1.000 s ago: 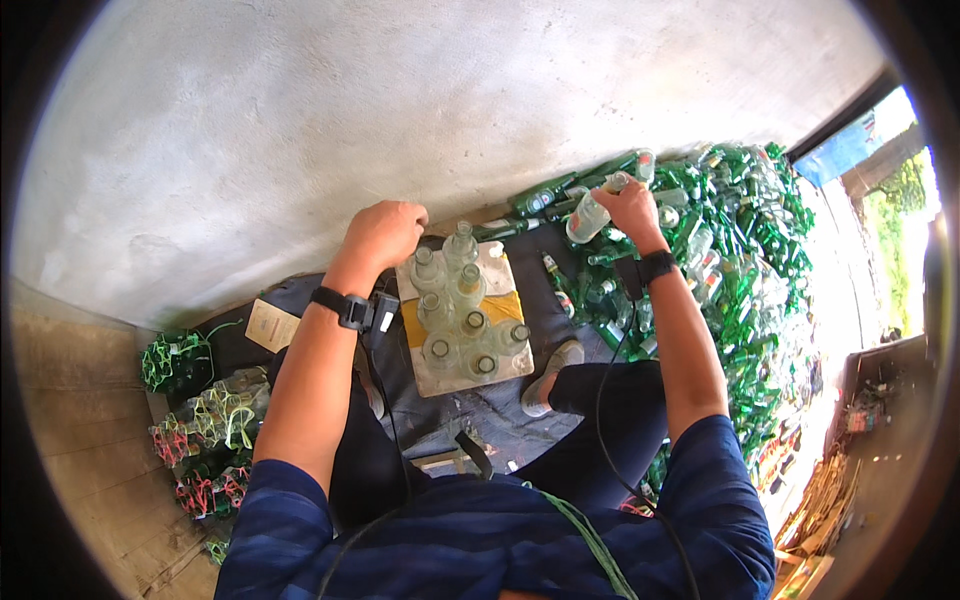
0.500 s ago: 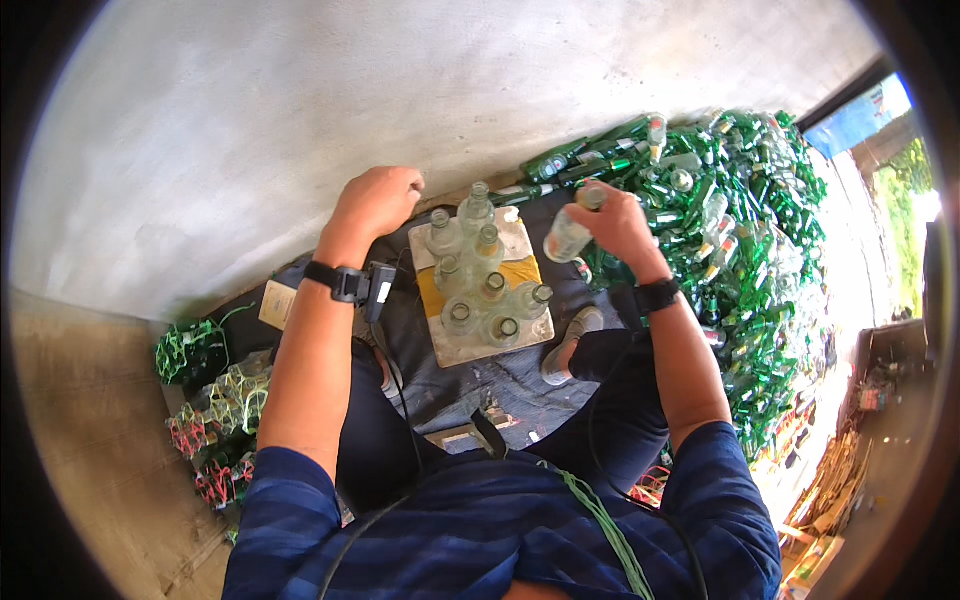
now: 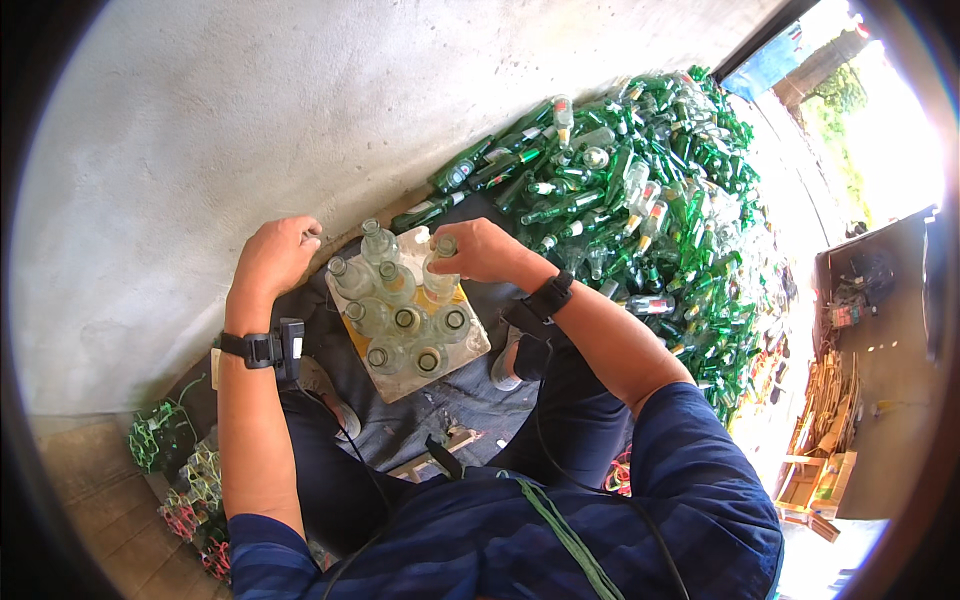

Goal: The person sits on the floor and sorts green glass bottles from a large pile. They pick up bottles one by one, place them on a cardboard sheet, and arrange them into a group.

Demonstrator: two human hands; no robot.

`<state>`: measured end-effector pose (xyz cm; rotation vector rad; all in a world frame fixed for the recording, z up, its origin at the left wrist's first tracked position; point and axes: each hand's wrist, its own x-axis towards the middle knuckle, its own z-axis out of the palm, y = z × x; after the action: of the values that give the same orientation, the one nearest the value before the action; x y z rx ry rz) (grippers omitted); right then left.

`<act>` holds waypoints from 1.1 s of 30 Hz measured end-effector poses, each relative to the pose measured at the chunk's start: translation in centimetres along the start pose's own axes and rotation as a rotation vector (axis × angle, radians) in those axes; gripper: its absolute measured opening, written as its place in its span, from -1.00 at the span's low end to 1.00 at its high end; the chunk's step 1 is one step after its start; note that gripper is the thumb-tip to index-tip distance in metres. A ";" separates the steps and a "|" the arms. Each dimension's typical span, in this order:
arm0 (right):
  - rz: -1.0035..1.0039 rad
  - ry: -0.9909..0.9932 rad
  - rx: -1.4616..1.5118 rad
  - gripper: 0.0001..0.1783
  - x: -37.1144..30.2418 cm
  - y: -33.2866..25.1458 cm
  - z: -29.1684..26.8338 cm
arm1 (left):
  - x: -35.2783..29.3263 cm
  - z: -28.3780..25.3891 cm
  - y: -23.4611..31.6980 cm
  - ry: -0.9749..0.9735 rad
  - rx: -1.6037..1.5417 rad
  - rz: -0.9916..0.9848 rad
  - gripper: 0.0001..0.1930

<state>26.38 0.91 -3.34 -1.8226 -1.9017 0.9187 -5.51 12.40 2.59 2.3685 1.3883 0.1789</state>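
My right hand (image 3: 485, 250) grips a clear glass bottle (image 3: 440, 284) by its neck. That bottle stands upright at the right side of a low white board (image 3: 467, 350) with a yellow band. Several more clear bottles crowd the board, among them one at the far corner (image 3: 379, 243) and one at the near edge (image 3: 427, 359). My left hand (image 3: 276, 258) hovers left of the board, beside the wall, with its fingers curled in and nothing visible in them. Both wrists wear black straps.
A large heap of mostly green bottles (image 3: 640, 210) slopes along the right. The pale wall (image 3: 250, 120) rises beyond the board. Dark cloth (image 3: 400, 425) covers the ground between my feet. Bundled strings (image 3: 165, 430) lie at lower left, and wood pieces (image 3: 820, 420) at far right.
My right hand has brought the clear bottle from beside the heap leftward onto the board. My left hand stays curled near the wall. The whole view has shifted and turned.
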 end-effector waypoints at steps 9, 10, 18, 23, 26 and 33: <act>-0.056 -0.040 -0.057 -0.42 0.0 0.1 0.5 | 0.1 0.2 0.2 -0.011 0.005 0.006 -0.72; -0.055 -0.041 -0.063 -0.42 -0.1 0.0 0.5 | -0.1 0.1 0.2 -0.009 0.005 0.005 -0.73; -0.066 -0.054 -0.108 -0.42 -0.8 -1.2 0.6 | 0.1 0.2 0.2 -0.045 0.007 -0.016 -0.73; -0.062 -0.067 -0.110 -0.44 -0.7 -1.2 0.8 | -0.1 0.2 0.1 -0.021 -0.015 -0.008 -0.69; -0.067 -0.068 -0.107 -0.44 -0.6 -0.8 1.2 | -0.1 0.2 0.0 -0.027 0.005 0.009 -0.69; -0.096 -0.072 -0.146 -0.44 -0.7 -0.8 1.7 | -0.2 -0.2 0.5 -0.064 -0.007 -0.014 -0.71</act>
<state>24.71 -0.06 -3.95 -1.7816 -2.1319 0.8430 -5.26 12.07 3.03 2.3367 1.3719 0.1030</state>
